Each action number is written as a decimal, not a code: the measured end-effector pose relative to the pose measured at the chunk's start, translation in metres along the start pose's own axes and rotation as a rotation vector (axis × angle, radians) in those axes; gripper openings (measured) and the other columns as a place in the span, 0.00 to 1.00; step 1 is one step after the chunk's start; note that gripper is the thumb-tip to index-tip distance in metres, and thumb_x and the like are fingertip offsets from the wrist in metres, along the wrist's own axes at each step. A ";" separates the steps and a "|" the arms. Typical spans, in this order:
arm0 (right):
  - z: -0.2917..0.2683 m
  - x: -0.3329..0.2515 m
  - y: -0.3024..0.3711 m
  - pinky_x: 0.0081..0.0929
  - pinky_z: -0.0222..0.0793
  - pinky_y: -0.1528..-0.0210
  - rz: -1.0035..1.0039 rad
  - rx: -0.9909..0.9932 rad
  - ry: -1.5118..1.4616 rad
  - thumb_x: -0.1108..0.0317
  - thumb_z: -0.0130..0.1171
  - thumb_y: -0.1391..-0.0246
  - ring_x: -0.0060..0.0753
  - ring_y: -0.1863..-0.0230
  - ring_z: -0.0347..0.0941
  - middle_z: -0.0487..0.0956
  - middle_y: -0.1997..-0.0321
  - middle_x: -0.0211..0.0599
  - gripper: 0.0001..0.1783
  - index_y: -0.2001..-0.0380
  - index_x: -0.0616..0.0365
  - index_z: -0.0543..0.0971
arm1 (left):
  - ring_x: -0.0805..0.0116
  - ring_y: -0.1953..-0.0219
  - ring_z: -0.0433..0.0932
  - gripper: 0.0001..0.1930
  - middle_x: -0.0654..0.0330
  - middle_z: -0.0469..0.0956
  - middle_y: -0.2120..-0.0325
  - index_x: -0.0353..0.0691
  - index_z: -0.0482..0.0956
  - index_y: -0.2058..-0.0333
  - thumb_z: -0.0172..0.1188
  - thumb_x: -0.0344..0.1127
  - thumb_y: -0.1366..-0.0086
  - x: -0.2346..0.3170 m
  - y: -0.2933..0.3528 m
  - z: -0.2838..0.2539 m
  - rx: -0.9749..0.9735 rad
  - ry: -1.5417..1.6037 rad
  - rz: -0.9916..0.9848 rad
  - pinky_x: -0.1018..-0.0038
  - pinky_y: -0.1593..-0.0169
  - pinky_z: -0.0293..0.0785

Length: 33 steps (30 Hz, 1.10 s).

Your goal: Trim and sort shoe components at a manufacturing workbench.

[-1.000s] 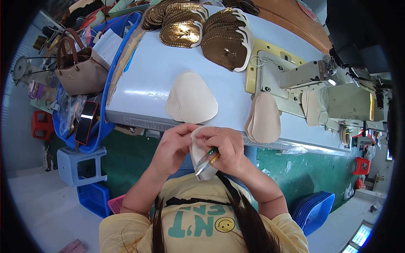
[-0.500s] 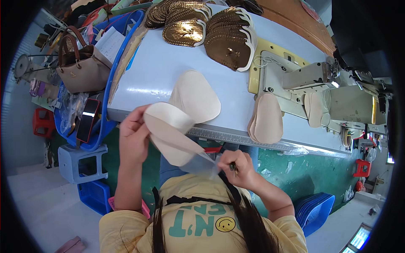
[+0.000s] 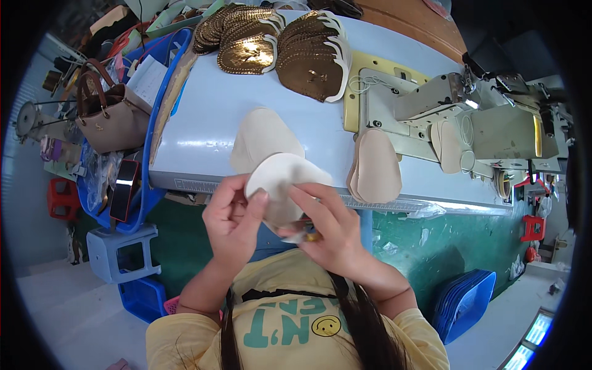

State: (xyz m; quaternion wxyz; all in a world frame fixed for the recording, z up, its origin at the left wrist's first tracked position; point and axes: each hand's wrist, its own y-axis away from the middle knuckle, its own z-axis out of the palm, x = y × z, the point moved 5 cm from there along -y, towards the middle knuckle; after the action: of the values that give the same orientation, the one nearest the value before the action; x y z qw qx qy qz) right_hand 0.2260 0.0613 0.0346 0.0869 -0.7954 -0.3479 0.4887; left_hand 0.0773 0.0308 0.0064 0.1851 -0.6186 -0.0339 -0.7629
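Note:
Just off the table's front edge, my left hand (image 3: pixel 231 225) pinches a cream, rounded sheet piece (image 3: pixel 277 169), thumb on its pale face. My right hand (image 3: pixel 336 231) meets it from the other side, fingertips pressed on the piece. Tucked low in that right hand is a small blurred tool (image 3: pixel 311 237) with a yellowish part; its kind I cannot make out. Right behind the held piece lies a stack of similar cream pieces (image 3: pixel 262 135) on the white table (image 3: pixel 203 123), partly covered by it.
Shiny bronze cut pieces with white edging (image 3: pixel 314 68) are piled at the back. To the right stands a sewing machine (image 3: pixel 425 102), with beige rounded pieces (image 3: pixel 377 166) before it. A blue tub (image 3: pixel 148 179) holding a handbag (image 3: pixel 117 123) and a phone (image 3: pixel 125 182) borders the left.
My right hand has moved up and in to the piece, beside my left. The held pieces, spread and partly folded before, now show a pale rounded face. The whole view has shifted slightly.

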 end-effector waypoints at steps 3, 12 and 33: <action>0.014 0.015 0.006 0.20 0.68 0.78 -0.040 0.086 -0.050 0.78 0.69 0.65 0.31 0.75 0.73 0.77 0.65 0.44 0.28 0.55 0.62 0.73 | 0.77 0.61 0.74 0.13 0.57 0.75 0.64 0.27 0.69 0.56 0.56 0.20 0.40 -0.001 0.002 0.007 -0.100 0.050 -0.103 0.81 0.57 0.72; 0.012 0.025 0.009 0.19 0.68 0.77 0.031 0.035 -0.212 0.79 0.65 0.60 0.28 0.79 0.73 0.79 0.70 0.42 0.20 0.59 0.63 0.75 | 0.73 0.65 0.76 0.06 0.58 0.74 0.66 0.27 0.72 0.64 0.54 0.17 0.41 -0.020 0.005 0.011 -0.271 0.170 -0.241 0.80 0.61 0.75; -0.107 0.179 0.028 0.14 0.62 0.77 0.811 0.166 -0.230 0.71 0.55 0.47 0.16 0.78 0.66 0.76 0.71 0.32 0.16 0.55 0.64 0.74 | 0.65 0.55 0.75 0.18 0.59 0.76 0.58 0.37 0.73 0.55 0.39 0.41 0.33 -0.030 -0.017 -0.042 -0.096 0.860 -0.260 0.66 0.49 0.70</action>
State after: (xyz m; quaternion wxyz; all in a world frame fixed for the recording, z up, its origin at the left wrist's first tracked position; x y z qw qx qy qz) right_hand 0.3790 0.1758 -0.0529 -0.0880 -0.7985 0.0262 0.5950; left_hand 0.0377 0.0416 -0.0287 0.0563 -0.2440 0.0039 -0.9681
